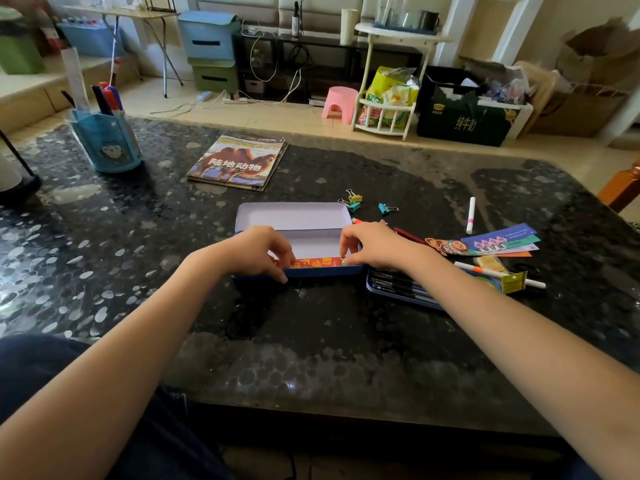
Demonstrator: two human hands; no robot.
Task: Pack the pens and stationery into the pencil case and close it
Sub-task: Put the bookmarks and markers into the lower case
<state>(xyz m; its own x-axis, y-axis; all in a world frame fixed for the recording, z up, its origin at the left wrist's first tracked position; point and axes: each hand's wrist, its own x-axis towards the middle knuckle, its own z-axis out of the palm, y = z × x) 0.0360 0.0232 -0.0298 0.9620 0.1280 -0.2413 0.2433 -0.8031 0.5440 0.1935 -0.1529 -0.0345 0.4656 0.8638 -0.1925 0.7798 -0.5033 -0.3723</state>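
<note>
Right, both hands at the open pencil case [294, 233], laying a red card [317, 262] flat along the near wall. Left hand [256, 252] fingers curled, pinching the card's left end; right hand [372, 245] fingers curled, pinching its right end at the case corner. Risk, as a guess: card bowing or riding up the wall if pressed from both ends at once, then fouling the lid; tin sliding on the glossy table [311, 341] under a push. Case otherwise bare inside beyond the fingertips, lid tilted back. Not packed yet: tray of pens [401, 289] just under the right wrist, bookmarks [498, 242], white pens [470, 214] and binder clips [355, 202] right of and beyond the right fingers. Pen cup [105, 140] with markers far off left.
</note>
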